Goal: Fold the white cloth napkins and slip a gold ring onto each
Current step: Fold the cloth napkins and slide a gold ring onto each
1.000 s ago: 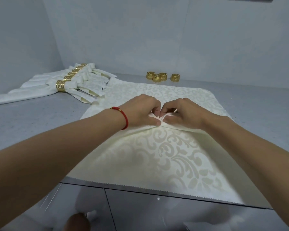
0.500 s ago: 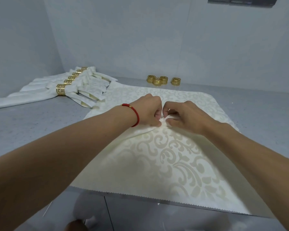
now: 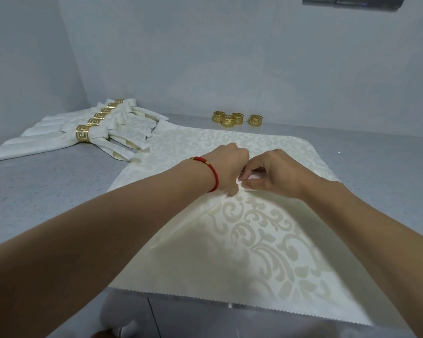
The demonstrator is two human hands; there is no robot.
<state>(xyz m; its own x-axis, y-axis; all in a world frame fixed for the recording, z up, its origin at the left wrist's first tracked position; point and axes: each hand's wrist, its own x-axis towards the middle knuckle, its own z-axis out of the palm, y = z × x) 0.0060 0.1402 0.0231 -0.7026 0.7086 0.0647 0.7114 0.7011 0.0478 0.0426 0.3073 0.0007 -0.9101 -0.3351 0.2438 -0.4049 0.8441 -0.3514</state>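
1. Head view, bottom of the frame: the scalloped near edge of a white damask napkin (image 3: pixel 242 245) hangs just past the front lip of the grey surface (image 3: pixel 42 191).
2. The napkin fills the lower centre of the frame, spread on the surface, its cloth rising in a tent toward the hands.
3. At mid-frame the left hand (image 3: pixel 226 167), with a red cord bracelet (image 3: pixel 211 173) on its wrist, curls its fingers and pinches the gathered cloth; its grip is clenched on the napkin.
4. Just right of it, touching or nearly touching, the right hand (image 3: pixel 276 174) pinches the same bunched ridge between thumb and fingers, so that grip too grasps the napkin.
5. Beyond the hands the far half of the napkin lies flat.
6. At the left of the frame, a row of finished folded napkins (image 3: pixel 47 140) lies fanned side by side, each banded by a gold ring (image 3: pixel 83 134); their flared ends touch the spread napkin's far left corner.
7. At upper centre, near the wall, four loose gold rings (image 3: pixel 237 119) stand close together, well apart from the hands.
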